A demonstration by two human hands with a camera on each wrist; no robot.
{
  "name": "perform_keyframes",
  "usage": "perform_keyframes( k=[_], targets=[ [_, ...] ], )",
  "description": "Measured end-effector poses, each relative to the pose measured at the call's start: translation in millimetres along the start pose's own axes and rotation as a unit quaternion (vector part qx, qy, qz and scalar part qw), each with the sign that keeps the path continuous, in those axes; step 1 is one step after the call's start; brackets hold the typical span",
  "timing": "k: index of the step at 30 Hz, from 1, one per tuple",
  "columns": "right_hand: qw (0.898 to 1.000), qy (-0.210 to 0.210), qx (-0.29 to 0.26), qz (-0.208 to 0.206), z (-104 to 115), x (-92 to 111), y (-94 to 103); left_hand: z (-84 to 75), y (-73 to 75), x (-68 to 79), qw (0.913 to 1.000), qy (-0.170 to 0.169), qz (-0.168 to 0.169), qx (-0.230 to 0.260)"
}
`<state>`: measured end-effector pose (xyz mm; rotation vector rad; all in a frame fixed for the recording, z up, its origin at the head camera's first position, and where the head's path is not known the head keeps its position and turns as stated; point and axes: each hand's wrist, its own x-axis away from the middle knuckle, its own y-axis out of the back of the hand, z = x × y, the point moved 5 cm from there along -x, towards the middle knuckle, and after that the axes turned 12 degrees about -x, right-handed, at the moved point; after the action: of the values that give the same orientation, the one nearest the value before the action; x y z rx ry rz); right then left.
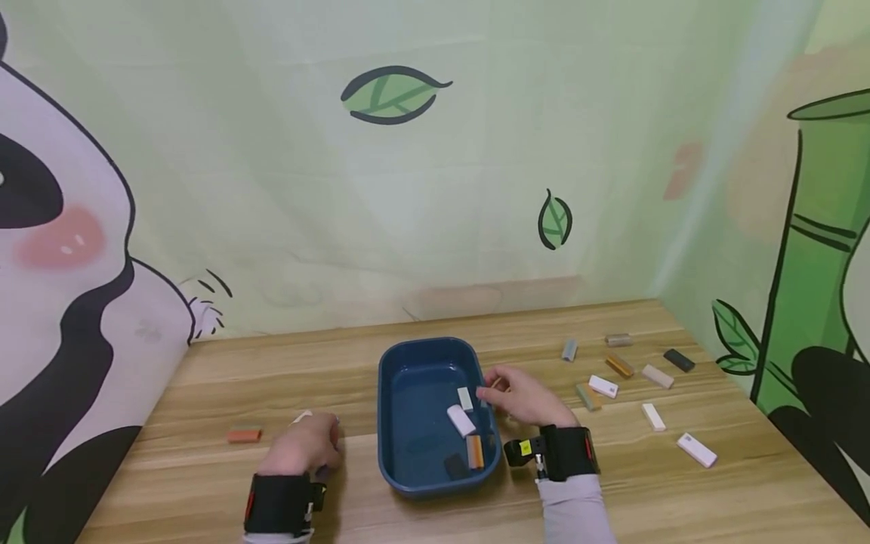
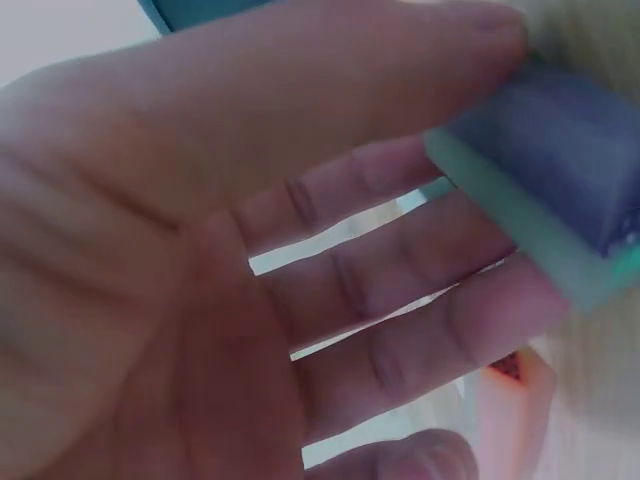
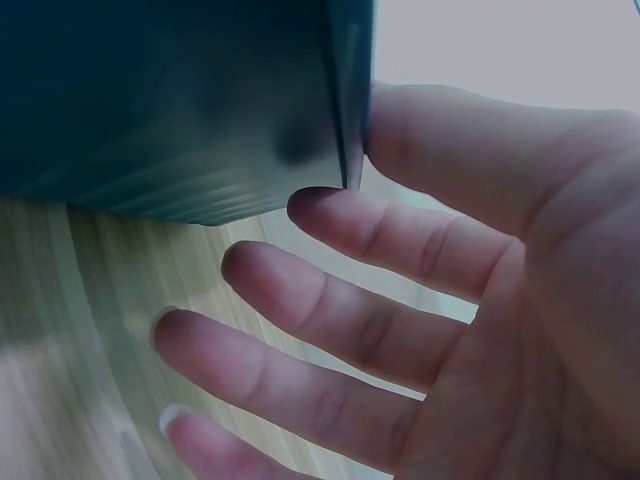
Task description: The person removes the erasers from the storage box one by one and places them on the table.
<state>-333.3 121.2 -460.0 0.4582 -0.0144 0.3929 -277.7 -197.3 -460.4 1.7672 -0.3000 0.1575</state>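
A dark blue rectangular bin [image 1: 390, 408] stands on the wooden table. My right hand [image 1: 523, 397] is at its right rim, thumb and index finger pinching the bin wall [image 3: 180, 110]; the other fingers are spread outside it. Left of the bin, my left hand [image 1: 299, 446] is low over the table. The left wrist view shows a small purple block [image 2: 560, 150] with a pale green layer between its thumb and fingertips. Inside the bin lie a white block [image 1: 461, 420], a smaller pale block [image 1: 465, 398], an orange-and-grey block [image 1: 474, 452] and a dark block [image 1: 455, 466].
An orange block [image 1: 245, 435] lies left of my left hand. Right of the bin, several small blocks are scattered, among them a white one [image 1: 696, 449], a black one [image 1: 679, 360] and a brown-orange one [image 1: 619, 366]. A printed curtain [image 1: 476, 189] hangs behind the table.
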Motion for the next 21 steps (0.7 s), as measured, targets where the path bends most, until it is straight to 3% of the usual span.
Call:
perform_keyframes(
  k=[6, 12, 15, 18, 21],
  targets=[
    [1.0, -0.003, -0.004, 0.002, -2, -1, -0.3, 1.4, 6.9, 0.2, 0.9998, 0.019, -0.004, 0.003],
    [1.0, -0.009, -0.011, 0.004, -2, -2, -1.0, -9.9, 22.5, 7.0, 0.9982, 0.009, -0.05, -0.031],
    [1.0, -0.007, -0.015, 0.004, -1, -1, -0.8, -26.4, 32.4, 13.4, 0.9932, -0.022, -0.106, -0.043],
    [1.0, 0.001, -0.015, 0.006, 0, 0, -0.6, -49.5, 38.5, 18.4, 0.9783, -0.076, -0.182, -0.064],
    [1.0, 0.005, -0.014, 0.007, 1, 0, -0.7, -75.4, 35.3, 16.6, 0.9637, -0.136, -0.22, -0.066]
  ],
)
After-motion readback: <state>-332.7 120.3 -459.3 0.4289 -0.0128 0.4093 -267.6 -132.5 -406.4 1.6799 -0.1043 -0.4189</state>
